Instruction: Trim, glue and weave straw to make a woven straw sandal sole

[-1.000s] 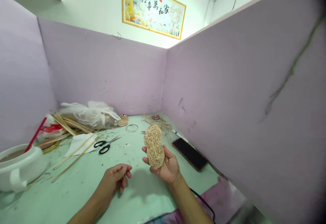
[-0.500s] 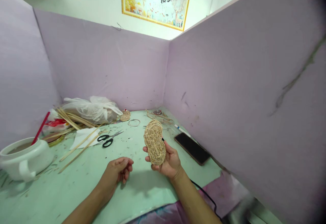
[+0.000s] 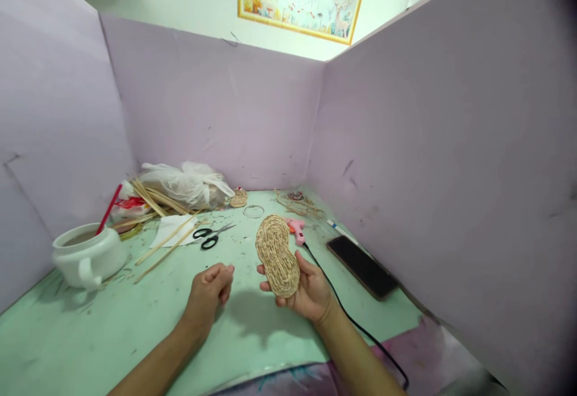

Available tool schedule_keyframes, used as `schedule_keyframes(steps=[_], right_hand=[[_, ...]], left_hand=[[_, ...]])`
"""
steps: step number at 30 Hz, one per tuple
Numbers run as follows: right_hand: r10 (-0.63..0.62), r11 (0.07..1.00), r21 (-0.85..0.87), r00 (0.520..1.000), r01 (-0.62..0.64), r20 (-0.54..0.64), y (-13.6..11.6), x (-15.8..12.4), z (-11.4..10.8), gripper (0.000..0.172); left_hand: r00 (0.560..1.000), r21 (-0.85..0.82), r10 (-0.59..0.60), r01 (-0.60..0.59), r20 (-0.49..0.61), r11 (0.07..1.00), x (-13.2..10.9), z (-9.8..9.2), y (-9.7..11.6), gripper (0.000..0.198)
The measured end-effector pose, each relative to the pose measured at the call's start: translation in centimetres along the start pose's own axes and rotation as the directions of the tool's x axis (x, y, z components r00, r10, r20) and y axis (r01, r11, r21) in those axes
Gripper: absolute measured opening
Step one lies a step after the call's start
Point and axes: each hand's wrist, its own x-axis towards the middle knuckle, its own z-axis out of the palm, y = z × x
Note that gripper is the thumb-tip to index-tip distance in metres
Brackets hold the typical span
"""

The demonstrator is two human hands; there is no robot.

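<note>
My right hand point(image 3: 312, 292) holds a woven straw piece point(image 3: 276, 255), peanut-shaped and tan, upright above the green table point(image 3: 112, 330). Its fingers wrap round the lower lobe. My left hand point(image 3: 208, 291) rests on the table just left of it, fingers curled loosely with nothing visible in them. A pink glue gun point(image 3: 296, 230) lies right behind the straw piece, its black cord point(image 3: 356, 324) running back past my right wrist.
Black scissors point(image 3: 211, 237), straw strips point(image 3: 169, 243) and a plastic bag point(image 3: 184, 182) lie at the back left. A white pot point(image 3: 88, 258) stands at the left. A metal ring point(image 3: 253, 211) lies mid-back. A dark phone point(image 3: 363, 265) lies at the right. Purple partition walls point(image 3: 428, 161) enclose three sides.
The view has shifted, so everything sits further right and the pink glue gun has come into sight behind the straw piece. Both hands keep nearly the same pose.
</note>
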Motion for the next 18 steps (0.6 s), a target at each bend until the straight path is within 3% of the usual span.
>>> schedule_keyframes(steps=[1,5,9,12,15,18], right_hand=[[0.028,0.997,-0.070,1.000,-0.028,-0.013,0.3,0.2,0.3,0.061],[0.049,0.962,-0.263,0.994,-0.073,-0.097,2.3,1.5,1.6,0.058],[-0.067,0.909,-0.413,0.965,-0.045,-0.252,3.5,2.2,1.6,0.051],[-0.292,0.800,-0.600,0.851,-0.032,-0.435,3.5,2.0,0.3,0.048],[-0.482,0.624,-0.775,0.730,-0.103,-0.485,3.3,1.3,-0.7,0.032],[-0.543,0.443,-0.874,0.716,-0.200,-0.439,3.4,0.8,-0.5,0.015]], left_hand=[[1.000,-0.018,0.012,-0.011,0.016,1.000,-0.1,0.1,0.3,0.028],[1.000,0.016,-0.008,0.008,0.015,1.000,0.2,0.0,1.2,0.060],[0.995,0.190,-0.035,0.053,-0.094,0.980,1.2,-0.9,0.7,0.054],[0.984,0.370,0.029,0.039,-0.175,0.928,1.4,-1.9,0.7,0.038],[0.983,0.540,0.072,0.032,-0.171,0.841,1.1,-2.8,1.1,0.005],[0.997,0.659,-0.020,0.066,-0.077,0.749,0.6,-2.9,1.1,0.030]])
